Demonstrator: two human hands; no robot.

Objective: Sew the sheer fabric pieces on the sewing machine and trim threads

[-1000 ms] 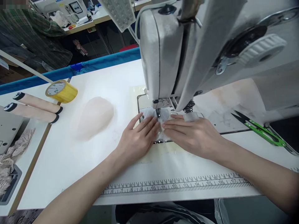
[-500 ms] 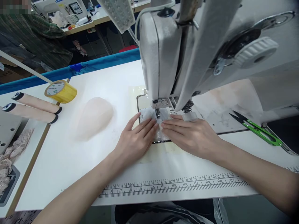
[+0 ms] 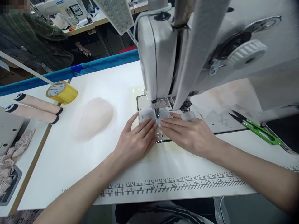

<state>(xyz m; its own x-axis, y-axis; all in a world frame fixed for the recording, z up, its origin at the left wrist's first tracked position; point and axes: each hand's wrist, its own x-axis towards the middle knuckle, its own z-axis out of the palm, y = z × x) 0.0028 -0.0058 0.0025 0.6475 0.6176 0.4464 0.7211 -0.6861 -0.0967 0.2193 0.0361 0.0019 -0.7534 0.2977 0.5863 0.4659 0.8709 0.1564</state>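
My left hand (image 3: 135, 137) lies flat left of the presser foot (image 3: 157, 112), fingers stretched toward it. From the other side my right hand (image 3: 189, 132) rests flat, its fingertips close to those of the left. Both are under the head of a white sewing machine (image 3: 161, 59), at its needle plate (image 3: 164, 137). A pale, translucent patch (image 3: 146, 114) shows by the left fingertips; whether it is thin cloth or part of the plate I cannot tell. Any material beneath the fingers is hidden.
A pale sheer piece (image 3: 98, 116) lies on the white table (image 3: 77, 168). Yellow tape (image 3: 65, 93) and thread spools (image 3: 35, 113) are at left. Green thread snips (image 3: 259, 130) and a dark phone (image 3: 286, 132) are at right. A person (image 3: 35, 40) is beyond the blue edge.
The view has shifted slightly. Both hands stay flat beside the presser foot, the right one a touch further left; nothing was taken hold of or let go.
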